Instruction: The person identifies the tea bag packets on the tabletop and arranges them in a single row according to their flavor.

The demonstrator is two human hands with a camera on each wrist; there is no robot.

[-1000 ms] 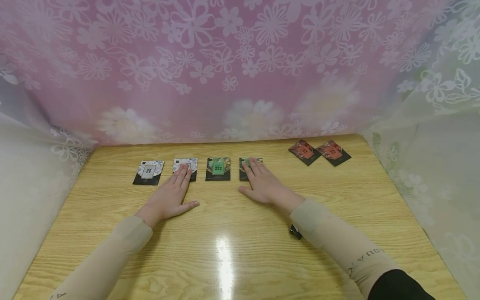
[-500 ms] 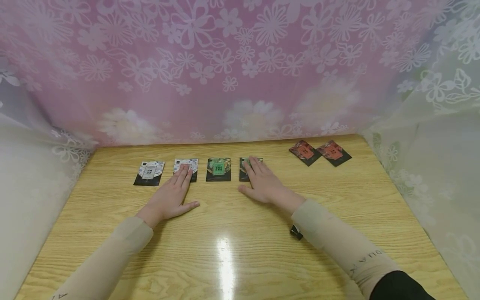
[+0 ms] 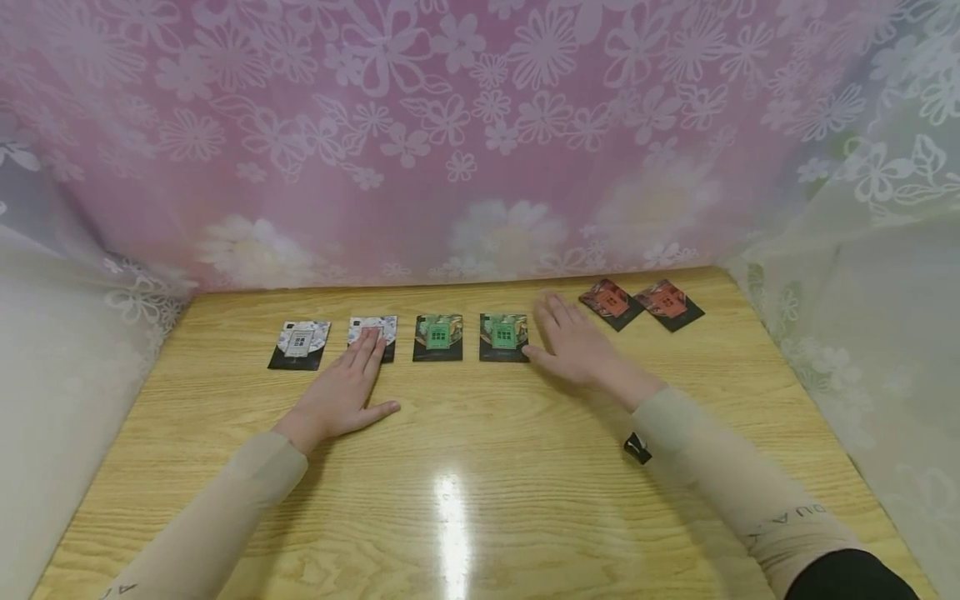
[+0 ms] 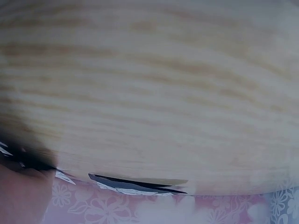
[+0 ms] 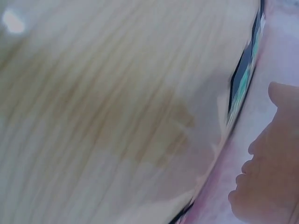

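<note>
Your left hand (image 3: pixel 341 392) rests with straight fingers on one white packet (image 3: pixel 356 326) — its twin (image 3: pixel 299 345) lies to the left. Your right hand (image 3: pixel 573 343), fingers also straight, is between the green packets (image 3: pixel 504 337) and red packets (image 3: pixel 610 302) on the table (image 3: pixel 450 433).

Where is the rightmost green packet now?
In the head view, the rightmost green packet lies just right of centre on the wooden table, between the other green packet and the right grip.

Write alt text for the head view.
A person's left grip rests on the second white packet in a row of two white packets, then two green packets, on a wooden table; the right grip is between this row and two red packets.
</note>
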